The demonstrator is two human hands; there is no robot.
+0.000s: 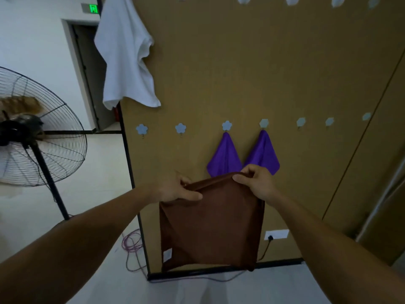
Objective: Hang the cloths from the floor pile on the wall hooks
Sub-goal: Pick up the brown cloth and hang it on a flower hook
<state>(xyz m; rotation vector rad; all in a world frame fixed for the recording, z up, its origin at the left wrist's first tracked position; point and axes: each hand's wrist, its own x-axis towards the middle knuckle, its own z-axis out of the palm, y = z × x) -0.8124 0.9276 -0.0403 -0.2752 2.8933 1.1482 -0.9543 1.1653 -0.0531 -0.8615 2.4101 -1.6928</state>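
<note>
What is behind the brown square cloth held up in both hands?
Behind the brown square cloth is the tan wall board. Its top edge covers the bottom corner of the left purple hanging cloth; whatever else lies behind is hidden.

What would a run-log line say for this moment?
left hand, right hand: gripping brown cloth | hung: two purple cloths | hook beside them: free
</note>
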